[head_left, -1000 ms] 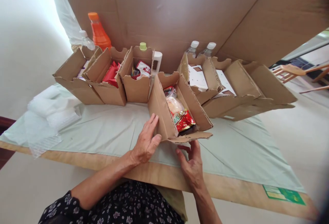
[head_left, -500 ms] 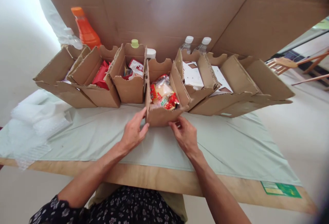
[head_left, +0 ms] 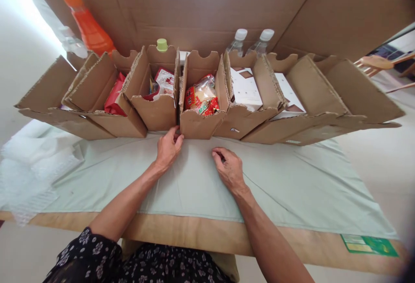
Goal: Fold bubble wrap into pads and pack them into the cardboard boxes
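In the middle of the row stands a cardboard box (head_left: 201,127) with packaged snacks (head_left: 202,97) in red and clear wrappers inside. My left hand (head_left: 168,148) is at its lower left corner, thumb and fingers a little apart, the fingertips at or very near the cardboard. Just in front of the box, apart from it, my right hand (head_left: 229,168) hovers over or rests on the cloth. Its fingers are curled in toward the thumb, and nothing shows in them. Left of the middle box is another box (head_left: 155,114) holding a red and white packet (head_left: 165,79).
More cardboard boxes continue the row both ways, one with a red packet (head_left: 115,97), two with white cartons (head_left: 245,88). Behind stand an orange bottle (head_left: 92,30) and clear bottles (head_left: 238,43). Bubble wrap (head_left: 35,162) lies at left on the green cloth (head_left: 194,188); a green card (head_left: 369,245) lies front right.
The middle box has been pushed back into line with the others. My right hand has come off it, while my left hand stays by its corner. The view has shifted slightly.
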The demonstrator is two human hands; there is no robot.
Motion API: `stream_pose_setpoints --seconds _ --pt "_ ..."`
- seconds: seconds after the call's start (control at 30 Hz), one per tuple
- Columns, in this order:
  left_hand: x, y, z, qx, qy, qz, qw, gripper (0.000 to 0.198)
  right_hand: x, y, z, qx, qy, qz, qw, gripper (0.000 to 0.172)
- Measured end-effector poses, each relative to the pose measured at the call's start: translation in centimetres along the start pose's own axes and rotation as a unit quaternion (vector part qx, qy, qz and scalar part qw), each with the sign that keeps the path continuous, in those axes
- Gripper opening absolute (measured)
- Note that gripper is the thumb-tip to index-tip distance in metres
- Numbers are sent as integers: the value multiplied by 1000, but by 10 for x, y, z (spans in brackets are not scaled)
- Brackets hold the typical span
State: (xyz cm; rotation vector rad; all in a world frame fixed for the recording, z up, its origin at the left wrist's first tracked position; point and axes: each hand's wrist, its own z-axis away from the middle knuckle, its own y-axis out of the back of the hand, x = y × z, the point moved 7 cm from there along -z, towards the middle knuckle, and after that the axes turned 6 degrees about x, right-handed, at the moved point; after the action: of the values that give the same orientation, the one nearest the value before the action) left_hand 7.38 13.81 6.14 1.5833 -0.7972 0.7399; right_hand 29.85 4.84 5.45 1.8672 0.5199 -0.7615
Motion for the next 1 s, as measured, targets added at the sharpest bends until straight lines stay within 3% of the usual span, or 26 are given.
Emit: stream_pose_setpoints --seconds 0.17,0.23,0.33,0.4,0.5,0.6,0.67,0.73,0.83,0.9,1.0 --pt "2 -7 -2 2 -1 40 999 48 0 2 1 -5 0 -5 1000 28" --pt "1 2 13 -24 -11 54 998 54 0 6 2 -10 2 -6 1000 28" --pt "-5 30 54 -63 -50 36 996 49 -17 17 -1 -22 12 -9 1000 28" --pt "-11 56 87 -53 -101 12 993 36 -50 25 -8 -27 47 -15 998 27" --pt "-22 91 136 14 -167 -19 986 27 -128 24 -28 -43 156 -27 986 33" --pt "-35 111 167 101 -179 -41 978 25 -201 -3 -57 -78 233 17 969 47" --pt "-42 114 175 134 -164 -45 976 24 -227 -26 -81 -85 215 100 968 51" --pt "-46 112 176 144 -149 -38 977 24 -235 -42 -99 -79 168 190 964 43" --pt "-47 111 173 147 -154 -22 977 24 -234 -49 -105 -76 124 265 953 27" --pt "-48 115 173 160 -155 -13 975 26 -231 -44 -95 -75 128 282 948 24" --pt "-56 123 174 190 -112 9 975 35 -223 -25 -58 -77 169 257 948 20"
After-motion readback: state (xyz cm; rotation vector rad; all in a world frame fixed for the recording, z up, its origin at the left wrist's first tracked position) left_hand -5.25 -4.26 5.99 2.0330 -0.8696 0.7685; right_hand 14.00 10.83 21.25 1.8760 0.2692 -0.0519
